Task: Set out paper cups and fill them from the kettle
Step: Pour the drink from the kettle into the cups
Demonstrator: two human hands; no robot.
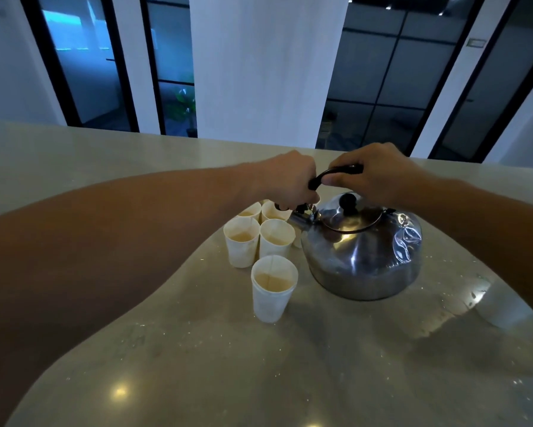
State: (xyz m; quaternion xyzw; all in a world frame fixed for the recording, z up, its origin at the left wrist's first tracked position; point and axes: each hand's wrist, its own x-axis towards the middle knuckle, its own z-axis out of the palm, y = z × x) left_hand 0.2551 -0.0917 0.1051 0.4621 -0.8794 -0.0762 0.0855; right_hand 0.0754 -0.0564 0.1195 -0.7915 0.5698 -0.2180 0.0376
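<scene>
both hands are up on the kettle (362,246), which sits on the counter (197,365) directly below them. the right hand (373,175) is curled round the black handle (336,173), fingers wrapped over the top of the arch, thumb pressing at its left side. the left hand (289,180) is closed down at the handle's left foot, just above the spout (300,218); it looks to be working the spout cap or lever there (what exactly the fingers pinch is hidden under the knuckles, so i cannot tell).

the relation that matters: the handle's long axis runs left to right between the two hands, and the spout points left along that same line, out from under the left hand toward the paper cups (263,238). the cluster stands just below and slightly nearer than the left hand, touching or nearly touching one another, with the nearest cup (273,288) set apart, further toward the body. every cup whose inside shows already holds pale liquid.

so my guess is the pouring is mostly done. any further pour would mean the right hand lifting and tipping leftward along the handle's axis, since the spout mouth lies beside the rear cups rather than over them
</scene>
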